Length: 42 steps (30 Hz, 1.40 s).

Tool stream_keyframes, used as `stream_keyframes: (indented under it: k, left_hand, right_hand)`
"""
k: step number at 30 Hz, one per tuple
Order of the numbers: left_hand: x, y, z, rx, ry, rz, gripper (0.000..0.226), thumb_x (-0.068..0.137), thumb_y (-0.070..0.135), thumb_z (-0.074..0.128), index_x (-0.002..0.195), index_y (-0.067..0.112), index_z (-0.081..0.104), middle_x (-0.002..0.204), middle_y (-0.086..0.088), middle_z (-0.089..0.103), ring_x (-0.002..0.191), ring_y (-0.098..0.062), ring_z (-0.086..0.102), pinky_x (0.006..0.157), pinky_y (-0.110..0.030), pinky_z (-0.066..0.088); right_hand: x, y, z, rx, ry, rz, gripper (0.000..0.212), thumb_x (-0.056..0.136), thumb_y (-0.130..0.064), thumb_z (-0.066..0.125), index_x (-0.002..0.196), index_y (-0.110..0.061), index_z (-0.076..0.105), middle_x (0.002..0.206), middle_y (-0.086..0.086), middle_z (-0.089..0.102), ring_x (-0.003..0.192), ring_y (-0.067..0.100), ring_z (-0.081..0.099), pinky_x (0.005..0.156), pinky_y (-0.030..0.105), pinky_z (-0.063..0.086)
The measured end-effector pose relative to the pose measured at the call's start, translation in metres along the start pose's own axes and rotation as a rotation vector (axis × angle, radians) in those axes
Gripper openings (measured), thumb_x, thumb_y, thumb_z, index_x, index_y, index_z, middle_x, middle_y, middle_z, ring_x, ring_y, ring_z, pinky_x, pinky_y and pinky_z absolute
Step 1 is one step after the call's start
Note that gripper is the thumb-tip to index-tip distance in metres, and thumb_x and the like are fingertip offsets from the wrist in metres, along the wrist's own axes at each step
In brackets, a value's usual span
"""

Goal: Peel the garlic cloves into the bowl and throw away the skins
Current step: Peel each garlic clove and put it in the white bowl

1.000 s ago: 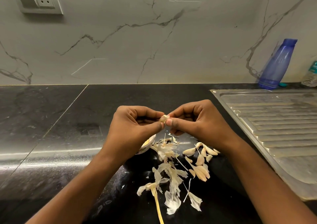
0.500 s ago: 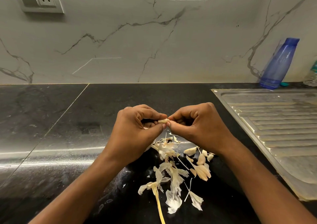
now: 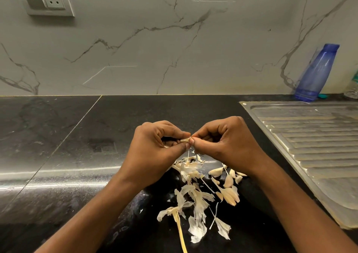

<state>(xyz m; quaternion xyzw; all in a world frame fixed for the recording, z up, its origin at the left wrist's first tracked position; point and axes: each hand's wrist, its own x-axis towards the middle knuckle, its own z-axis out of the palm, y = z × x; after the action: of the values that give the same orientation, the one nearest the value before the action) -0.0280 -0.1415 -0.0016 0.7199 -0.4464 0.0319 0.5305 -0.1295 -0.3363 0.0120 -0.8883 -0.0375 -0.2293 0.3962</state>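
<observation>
The left hand [image 3: 155, 152] pinches a garlic clove [image 3: 185, 140] above the desk [image 3: 116, 121], steadying it while the right hand [image 3: 224, 138] nips its tip, apparently to tear skin away. Shed skins [image 3: 193, 196] and waiting cloves [image 3: 227, 182] lie just beneath.

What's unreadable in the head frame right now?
Head view only.
The small pale garlic clove: fingers of the left hand and right hand cover most of it, remaining skin unclear.
The bowl: not seen, possibly under the left hand.
The clear bottle: cut off by the right edge.
The small teal object: mostly hidden behind the blue plastic bottle.
</observation>
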Motion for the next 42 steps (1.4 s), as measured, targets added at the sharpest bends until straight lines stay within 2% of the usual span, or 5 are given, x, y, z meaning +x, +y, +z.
stream_keyframes:
  k: [18,26,30,35,42]
  left_hand:
    - [0.0016,-0.0015,0.0008,-0.066,0.051,-0.07,0.018,0.08,0.014,0.089,0.097,0.015,0.084,0.089,0.004,0.079,0.081,-0.021,0.076,0.071,-0.044,0.065]
    - [0.0017,0.0062,-0.0014,-0.228,0.104,-0.136,0.027,0.073,0.023,0.086,0.097,0.009,0.083,0.087,0.001,0.082,0.081,-0.015,0.079,0.071,-0.023,0.062]
    - [0.0012,0.0052,-0.0008,-0.2,0.093,-0.126,0.03,0.074,0.027,0.085,0.098,0.01,0.083,0.089,0.002,0.082,0.083,-0.014,0.079,0.073,-0.023,0.062]
    - [0.0015,0.0031,-0.0018,-0.169,0.089,-0.111,0.02,0.081,0.01,0.086,0.1,0.009,0.082,0.09,0.002,0.082,0.084,-0.015,0.079,0.074,-0.023,0.062]
    - [0.0002,0.0042,-0.0001,-0.144,0.087,-0.065,0.019,0.083,0.006,0.085,0.101,0.008,0.083,0.09,0.002,0.082,0.084,-0.014,0.079,0.074,-0.022,0.062]
  right_hand:
    - [-0.0005,0.0003,0.0075,-0.002,0.076,-0.03,0.006,0.092,-0.015,0.081,0.091,-0.01,0.083,0.074,-0.005,0.078,0.065,0.013,0.076,0.061,0.034,0.066]
    - [0.0007,-0.0021,0.0005,0.273,0.051,0.121,0.011,0.093,-0.013,0.078,0.101,-0.007,0.082,0.084,0.006,0.081,0.077,0.024,0.08,0.072,0.035,0.067]
    - [0.002,-0.0023,0.0021,0.289,-0.003,0.165,0.012,0.093,-0.014,0.078,0.102,-0.007,0.082,0.085,0.007,0.081,0.077,0.024,0.08,0.07,0.031,0.066]
    - [0.0019,-0.002,0.0063,0.297,0.013,0.154,0.01,0.093,-0.015,0.078,0.102,-0.011,0.082,0.086,0.005,0.082,0.078,0.023,0.08,0.071,0.032,0.066]
    - [0.002,-0.0016,0.0046,0.321,0.012,0.175,0.014,0.091,-0.015,0.079,0.103,-0.007,0.081,0.088,0.006,0.082,0.079,0.024,0.081,0.073,0.034,0.067]
